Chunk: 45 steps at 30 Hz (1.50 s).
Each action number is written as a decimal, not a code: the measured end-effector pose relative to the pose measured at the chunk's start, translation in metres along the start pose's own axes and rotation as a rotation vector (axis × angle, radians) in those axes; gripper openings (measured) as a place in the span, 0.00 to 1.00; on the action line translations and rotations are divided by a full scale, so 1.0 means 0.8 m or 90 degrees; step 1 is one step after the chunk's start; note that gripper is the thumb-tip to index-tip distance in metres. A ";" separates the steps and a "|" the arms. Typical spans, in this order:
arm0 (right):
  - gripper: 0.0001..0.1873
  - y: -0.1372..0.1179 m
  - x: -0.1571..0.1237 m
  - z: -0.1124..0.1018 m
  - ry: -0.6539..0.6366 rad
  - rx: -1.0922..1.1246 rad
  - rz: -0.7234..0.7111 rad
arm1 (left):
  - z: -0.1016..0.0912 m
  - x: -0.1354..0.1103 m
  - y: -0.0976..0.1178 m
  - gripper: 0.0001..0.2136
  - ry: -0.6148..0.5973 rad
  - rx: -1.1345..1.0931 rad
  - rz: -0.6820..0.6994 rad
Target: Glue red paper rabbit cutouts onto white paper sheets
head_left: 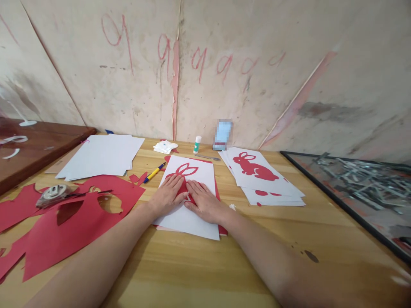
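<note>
A white sheet (195, 171) lies on the wooden table (199, 265) in front of me, with a red paper rabbit cut-out (185, 171) on it. Only the rabbit's ears show; its body is under my hands. My left hand (169, 193) lies flat on the cut-out, fingers stretched out. My right hand (205, 202) lies flat beside it, fingers together, pressing on the same cut-out. Both hands touch at the middle of the sheet. A red sheet edge (222, 230) shows beneath the white one.
A stack of white sheets with a red rabbit (255, 167) lies to the right. Red paper scraps (73, 222) and a tape dispenser (53, 193) lie left, blank white sheets (102, 155) behind them. A yellow pen (154, 173), glue stick (197, 144), crumpled tissue (164, 146) and a dark-framed panel (359, 188) are nearby.
</note>
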State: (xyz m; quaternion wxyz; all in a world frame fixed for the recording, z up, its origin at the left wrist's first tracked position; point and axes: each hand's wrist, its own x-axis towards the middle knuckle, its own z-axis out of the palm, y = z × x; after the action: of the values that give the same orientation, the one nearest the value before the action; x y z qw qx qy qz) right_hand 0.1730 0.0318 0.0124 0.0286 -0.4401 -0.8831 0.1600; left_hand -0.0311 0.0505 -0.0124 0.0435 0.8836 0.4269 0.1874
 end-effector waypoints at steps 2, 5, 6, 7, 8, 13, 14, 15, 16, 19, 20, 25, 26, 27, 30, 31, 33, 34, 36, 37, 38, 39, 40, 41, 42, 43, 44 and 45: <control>0.46 0.001 0.000 0.000 0.002 0.008 -0.001 | -0.001 0.000 0.000 0.26 -0.002 0.002 -0.007; 0.47 0.004 -0.001 -0.002 0.005 0.025 0.022 | -0.001 -0.001 0.000 0.27 -0.001 -0.005 -0.017; 0.48 0.005 -0.002 -0.003 0.006 0.027 0.036 | -0.001 -0.001 -0.001 0.27 -0.002 -0.010 -0.021; 0.48 0.006 -0.002 -0.003 0.007 0.027 0.048 | 0.000 -0.001 -0.001 0.28 -0.003 -0.015 -0.026; 0.48 0.007 -0.002 -0.003 0.006 0.024 0.058 | 0.001 -0.001 -0.001 0.28 -0.005 -0.020 -0.029; 0.48 0.017 0.003 0.004 0.038 0.100 0.053 | 0.002 -0.001 -0.001 0.28 -0.020 -0.028 -0.044; 0.47 0.021 0.006 0.005 0.079 0.163 0.057 | 0.001 -0.001 -0.001 0.28 -0.024 -0.028 -0.048; 0.46 0.027 0.009 0.006 0.137 0.240 0.067 | -0.001 -0.001 -0.001 0.29 -0.030 -0.028 -0.051; 0.45 0.034 0.012 0.006 0.213 0.325 0.085 | -0.002 -0.001 -0.001 0.29 -0.038 -0.028 -0.053; 0.38 0.055 0.020 0.005 0.427 0.532 0.148 | -0.009 0.000 0.003 0.32 -0.059 -0.028 -0.047; 0.35 0.061 0.023 0.005 0.474 0.582 0.162 | -0.011 0.001 0.006 0.32 -0.060 -0.030 -0.041; 0.24 0.080 0.032 0.004 0.580 0.794 0.200 | -0.016 0.008 0.024 0.32 -0.082 -0.035 0.017; 0.23 0.082 0.033 0.005 0.589 0.817 0.205 | -0.015 0.011 0.029 0.32 -0.100 -0.031 0.034; 0.22 0.083 0.034 0.006 0.597 0.832 0.206 | -0.014 0.014 0.035 0.32 -0.117 -0.027 0.051; 0.20 0.083 0.036 0.009 0.610 0.833 0.196 | -0.009 0.025 0.049 0.35 -0.152 -0.024 0.096; 0.19 0.083 0.036 0.010 0.610 0.825 0.190 | -0.007 0.029 0.053 0.36 -0.153 -0.024 0.113; 0.19 0.083 0.036 0.011 0.609 0.811 0.183 | -0.001 0.037 0.059 0.38 -0.151 -0.021 0.137; 0.19 0.083 0.036 0.012 0.610 0.809 0.184 | 0.003 0.039 0.061 0.39 -0.152 -0.018 0.146; 0.20 0.083 0.036 0.012 0.612 0.818 0.190 | 0.010 0.041 0.063 0.40 -0.154 -0.014 0.156; 0.20 0.083 0.036 0.011 0.611 0.824 0.192 | 0.013 0.041 0.064 0.40 -0.153 -0.012 0.161; 0.19 0.083 0.036 0.011 0.612 0.828 0.192 | 0.015 0.041 0.064 0.40 -0.151 -0.011 0.165; 0.19 0.082 0.036 0.011 0.611 0.830 0.191 | 0.017 0.040 0.063 0.39 -0.149 -0.011 0.168; 0.19 0.082 0.036 0.011 0.611 0.829 0.188 | 0.018 0.039 0.063 0.39 -0.147 -0.011 0.171; 0.19 0.082 0.036 0.010 0.611 0.827 0.186 | 0.019 0.038 0.063 0.39 -0.147 -0.012 0.174; 0.18 0.081 0.036 0.010 0.611 0.824 0.185 | 0.019 0.038 0.062 0.40 -0.145 -0.013 0.176; 0.18 0.080 0.036 0.010 0.609 0.822 0.187 | 0.019 0.038 0.062 0.40 -0.143 -0.014 0.177; 0.18 0.080 0.036 0.009 0.607 0.821 0.190 | 0.018 0.038 0.062 0.40 -0.140 -0.016 0.177; 0.18 0.080 0.036 0.009 0.607 0.821 0.194 | 0.018 0.039 0.062 0.40 -0.138 -0.017 0.178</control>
State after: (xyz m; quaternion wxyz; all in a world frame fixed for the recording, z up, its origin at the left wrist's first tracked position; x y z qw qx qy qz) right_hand 0.2031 0.0880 -0.0166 0.6267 -0.4731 -0.4412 0.4344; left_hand 0.0285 0.0440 -0.0048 0.0746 0.9487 0.2903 0.1010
